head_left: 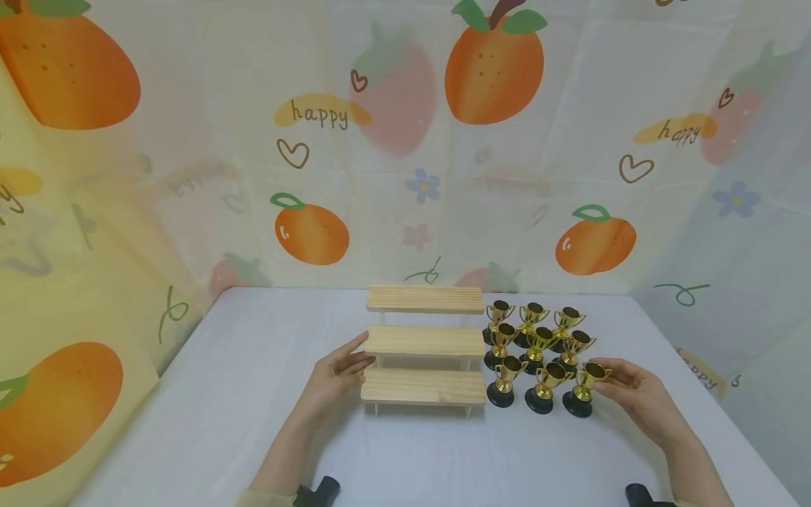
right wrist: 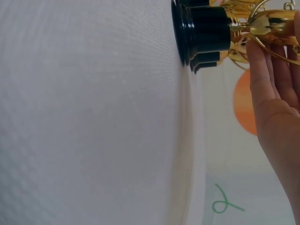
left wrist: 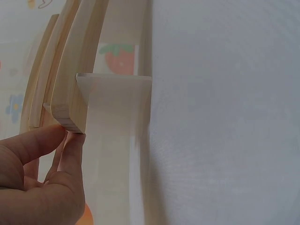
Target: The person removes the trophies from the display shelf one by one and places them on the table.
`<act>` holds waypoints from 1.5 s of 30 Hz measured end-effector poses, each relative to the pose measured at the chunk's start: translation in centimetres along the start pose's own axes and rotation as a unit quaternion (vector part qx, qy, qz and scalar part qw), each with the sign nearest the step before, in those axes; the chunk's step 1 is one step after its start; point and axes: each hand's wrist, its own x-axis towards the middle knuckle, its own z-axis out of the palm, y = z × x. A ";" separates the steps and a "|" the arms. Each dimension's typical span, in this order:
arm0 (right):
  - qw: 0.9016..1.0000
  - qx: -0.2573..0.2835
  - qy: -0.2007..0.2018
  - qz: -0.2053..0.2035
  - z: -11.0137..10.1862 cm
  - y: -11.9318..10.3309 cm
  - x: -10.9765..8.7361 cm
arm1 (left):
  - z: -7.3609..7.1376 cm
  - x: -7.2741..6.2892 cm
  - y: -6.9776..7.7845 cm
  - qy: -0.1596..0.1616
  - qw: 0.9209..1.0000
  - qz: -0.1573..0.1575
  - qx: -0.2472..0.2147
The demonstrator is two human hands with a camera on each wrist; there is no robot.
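A three-tier wooden display stand (head_left: 423, 342) with pale boards on clear supports stands mid-table. At its left end is my left hand (head_left: 336, 377); in the left wrist view the thumb and fingertips (left wrist: 74, 140) touch the end of the front board (left wrist: 69, 105). Several small gold trophy cups on black bases stand in rows to the right of the stand. My right hand (head_left: 640, 398) pinches the front right trophy (head_left: 584, 389) at its handle side. In the right wrist view the fingers (right wrist: 260, 70) lie along the gold cup, and its black base (right wrist: 206, 29) is close to the tablecloth.
A white cloth (head_left: 209, 408) covers the table. The front left trophy (head_left: 505, 380) stands close beside the stand's right end, and the other trophies are set close together. A fruit-printed curtain (head_left: 507, 169) hangs behind the table and along both sides.
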 end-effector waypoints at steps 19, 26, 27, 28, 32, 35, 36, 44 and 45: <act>0.999 -0.018 -0.003 0.027 0.2 0.0 0.1 | 0.0 0.1 -0.1 0.004 1.000 0.002 0.001; 1.000 -0.007 -0.006 0.026 0.2 0.0 0.0 | 0.0 0.1 -0.1 0.011 1.000 0.001 0.004; 1.000 -0.008 -0.006 0.027 0.2 0.0 0.0 | 0.0 0.1 -0.1 0.011 1.000 0.000 0.004; 1.000 -0.008 -0.006 0.027 0.3 0.0 0.0 | 0.0 0.1 -0.1 0.012 1.000 -0.001 0.004; 1.000 -0.006 -0.005 0.030 0.2 0.0 0.1 | 0.1 0.2 -0.1 0.014 1.000 -0.001 0.004; 1.000 -0.006 -0.008 0.016 0.0 0.1 0.1 | 0.2 0.2 -0.2 0.015 1.000 0.000 0.004; 1.000 -0.007 -0.009 0.007 0.0 0.1 0.0 | 0.2 0.1 -0.1 0.015 1.000 0.000 0.004; 0.994 0.055 0.079 -0.040 0.4 -2.7 -0.1 | 0.0 0.3 0.3 -0.002 1.000 0.011 0.022; 0.990 0.085 0.100 -0.052 0.6 -3.3 0.0 | -0.1 0.3 0.4 0.002 0.999 0.013 0.031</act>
